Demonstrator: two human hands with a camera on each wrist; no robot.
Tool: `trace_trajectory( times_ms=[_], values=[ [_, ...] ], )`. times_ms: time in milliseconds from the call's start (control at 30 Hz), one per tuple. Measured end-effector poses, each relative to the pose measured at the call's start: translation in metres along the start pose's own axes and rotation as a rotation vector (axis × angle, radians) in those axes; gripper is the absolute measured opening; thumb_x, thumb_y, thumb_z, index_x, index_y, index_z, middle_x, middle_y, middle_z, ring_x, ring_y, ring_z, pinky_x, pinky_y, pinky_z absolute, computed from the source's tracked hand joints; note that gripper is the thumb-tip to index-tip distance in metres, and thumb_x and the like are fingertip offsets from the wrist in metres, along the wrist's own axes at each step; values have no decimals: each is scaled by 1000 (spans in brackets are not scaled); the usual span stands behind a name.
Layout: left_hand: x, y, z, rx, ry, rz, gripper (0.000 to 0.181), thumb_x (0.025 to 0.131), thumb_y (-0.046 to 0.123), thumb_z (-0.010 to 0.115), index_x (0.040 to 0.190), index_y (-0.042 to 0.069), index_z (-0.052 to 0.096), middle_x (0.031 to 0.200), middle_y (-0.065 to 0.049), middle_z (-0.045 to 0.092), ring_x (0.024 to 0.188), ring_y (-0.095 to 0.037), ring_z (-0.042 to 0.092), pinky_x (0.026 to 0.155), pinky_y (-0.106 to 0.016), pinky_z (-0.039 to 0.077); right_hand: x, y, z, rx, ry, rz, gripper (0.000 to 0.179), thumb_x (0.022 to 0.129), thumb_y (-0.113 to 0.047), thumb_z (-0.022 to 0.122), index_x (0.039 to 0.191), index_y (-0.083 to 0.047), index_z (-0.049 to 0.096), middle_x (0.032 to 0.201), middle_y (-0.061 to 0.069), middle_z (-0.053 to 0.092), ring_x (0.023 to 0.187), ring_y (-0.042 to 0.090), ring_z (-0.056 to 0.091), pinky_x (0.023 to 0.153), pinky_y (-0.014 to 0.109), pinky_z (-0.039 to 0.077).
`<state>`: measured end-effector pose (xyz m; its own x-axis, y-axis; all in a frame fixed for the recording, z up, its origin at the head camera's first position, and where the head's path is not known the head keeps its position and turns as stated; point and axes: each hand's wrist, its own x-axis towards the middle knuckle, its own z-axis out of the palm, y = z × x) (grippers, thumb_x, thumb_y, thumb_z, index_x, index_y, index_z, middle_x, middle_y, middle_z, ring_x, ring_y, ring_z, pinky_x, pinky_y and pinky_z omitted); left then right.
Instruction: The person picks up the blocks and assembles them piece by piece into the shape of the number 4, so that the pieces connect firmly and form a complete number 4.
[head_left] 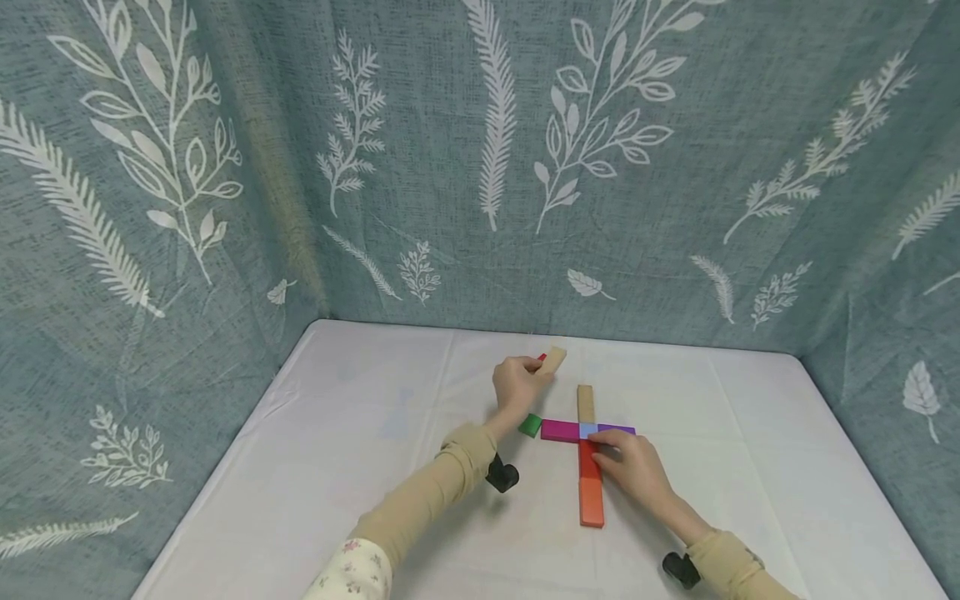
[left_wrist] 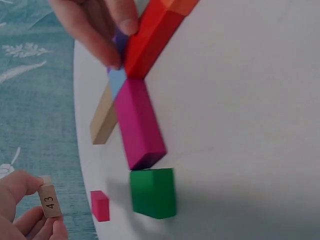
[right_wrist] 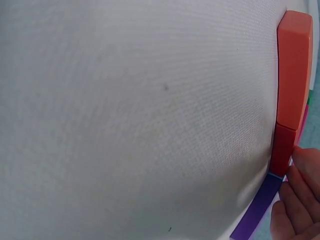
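My left hand [head_left: 516,385] pinches a plain wooden block [head_left: 552,361] between thumb and fingers. In the left wrist view that block [left_wrist: 49,201] shows the number 43 on its end. My right hand [head_left: 632,463] touches a cross of blocks laid on the table, its fingertips at the red block [head_left: 589,458] and the light blue block [head_left: 588,430] in the middle. Around the centre lie a magenta block [head_left: 559,431] to the left, a purple block [right_wrist: 257,207] to the right and a wooden block [head_left: 586,403] behind. An orange block [head_left: 591,503] extends the red one toward me.
A green block [head_left: 530,425] lies just left of the magenta one. Near the left hand sits a small pink-red block [left_wrist: 100,205]. A white cloth [head_left: 360,417] covers the table, and a leaf-patterned curtain [head_left: 450,167] hangs behind it.
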<state>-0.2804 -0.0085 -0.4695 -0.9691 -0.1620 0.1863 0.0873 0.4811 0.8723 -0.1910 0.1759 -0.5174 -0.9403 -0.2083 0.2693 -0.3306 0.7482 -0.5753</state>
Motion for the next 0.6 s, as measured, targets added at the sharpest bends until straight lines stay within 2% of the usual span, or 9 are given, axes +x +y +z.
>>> trace_trajectory(
  times_ms=[100,300,467,600],
  values=[
    [-6,-4,1,0,2,-4,19,75,14,79,89,1,76,83,-10,74,79,-21,67,66,-27,52,0,0,0,-4,3,-3,29,74,-2,77,103,-1,72,101,11,73,97,28,68,84,42,54],
    [-16,-11,2,24,-16,-63,20,77,18,78,89,2,76,84,-8,74,78,-18,66,62,-24,50,0,-1,0,0,6,-11,30,74,-1,77,103,-1,72,101,11,72,97,28,68,84,42,54],
    [-21,-18,4,30,-45,-80,19,77,14,77,91,1,75,84,-9,74,73,-14,64,60,-21,49,0,-1,0,0,2,-3,30,75,-1,77,104,-1,72,101,11,72,97,28,68,84,42,54],
    [-25,-23,6,38,-40,-88,19,75,11,78,91,2,75,84,-8,74,74,-13,64,63,-23,50,-1,0,1,1,3,-2,29,75,-2,76,104,-1,72,102,11,72,98,28,67,84,42,54]
  ],
)
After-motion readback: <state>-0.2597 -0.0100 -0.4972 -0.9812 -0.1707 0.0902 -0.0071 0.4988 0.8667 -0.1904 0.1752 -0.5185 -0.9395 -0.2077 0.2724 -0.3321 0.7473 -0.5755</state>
